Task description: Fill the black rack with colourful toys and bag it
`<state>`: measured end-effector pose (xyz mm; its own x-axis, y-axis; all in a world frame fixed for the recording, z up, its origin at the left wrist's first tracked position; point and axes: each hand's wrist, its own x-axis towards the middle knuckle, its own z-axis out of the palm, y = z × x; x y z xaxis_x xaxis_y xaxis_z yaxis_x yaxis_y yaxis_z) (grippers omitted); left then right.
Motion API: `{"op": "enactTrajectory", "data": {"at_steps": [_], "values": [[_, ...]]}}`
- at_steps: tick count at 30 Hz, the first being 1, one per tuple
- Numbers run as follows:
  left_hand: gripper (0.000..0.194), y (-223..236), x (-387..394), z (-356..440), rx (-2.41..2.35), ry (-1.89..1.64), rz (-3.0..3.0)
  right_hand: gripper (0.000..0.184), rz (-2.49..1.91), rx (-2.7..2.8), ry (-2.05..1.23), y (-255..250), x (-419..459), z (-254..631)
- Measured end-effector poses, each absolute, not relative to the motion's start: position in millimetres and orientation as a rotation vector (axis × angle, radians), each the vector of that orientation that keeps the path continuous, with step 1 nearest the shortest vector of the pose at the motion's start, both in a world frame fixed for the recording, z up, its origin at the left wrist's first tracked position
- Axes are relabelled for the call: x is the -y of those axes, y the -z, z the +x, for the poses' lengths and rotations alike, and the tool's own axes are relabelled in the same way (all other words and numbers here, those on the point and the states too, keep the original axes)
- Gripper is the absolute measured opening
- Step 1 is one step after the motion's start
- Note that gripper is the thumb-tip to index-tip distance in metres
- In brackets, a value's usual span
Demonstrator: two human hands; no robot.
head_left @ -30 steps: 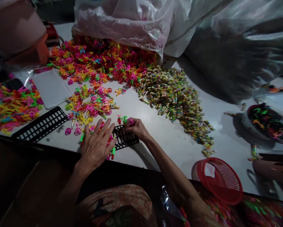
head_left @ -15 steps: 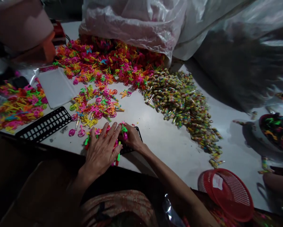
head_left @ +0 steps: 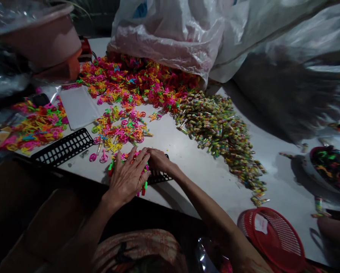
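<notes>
My left hand lies flat with its fingers stretched out over a row of small colourful plastic toy pieces at the table's near edge. Those pieces sit on a black slotted rack, whose right end shows beyond the hand. My right hand is curled over the rack, touching or close to the left fingertips. Whatever its fingers pinch is hidden. Just beyond the hands is a loose pile of bright plastic pieces, with pink round ones nearer me.
A second black slotted rack lies at left by a white flat pad. A big heap of plastic pieces spills from a clear bag. Wrapped candy-like tubes spread at right, above a red basket. A filled bowl stands far right.
My right hand has moved slightly in toward the rack, and the green and pink piece seen at its fingers is now hidden. The left hand stays on the row. The whole view has shifted slightly.
</notes>
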<state>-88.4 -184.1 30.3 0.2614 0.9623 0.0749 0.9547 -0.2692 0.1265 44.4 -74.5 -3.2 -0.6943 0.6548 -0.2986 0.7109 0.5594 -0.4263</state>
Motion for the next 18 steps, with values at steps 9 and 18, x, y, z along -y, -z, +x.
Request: {"op": "enactTrajectory", "data": {"at_steps": [9, 18], "values": [[0.050, -33, 184, -89, -1.879, -0.192, 2.479, 0.027, 1.657, -2.614, 0.465, -5, 13, 23], [0.050, -32, 184, -90, -1.850, -0.225, 2.467, 0.008, 1.869, -2.493, 1.765, 28, 93, 99]]}}
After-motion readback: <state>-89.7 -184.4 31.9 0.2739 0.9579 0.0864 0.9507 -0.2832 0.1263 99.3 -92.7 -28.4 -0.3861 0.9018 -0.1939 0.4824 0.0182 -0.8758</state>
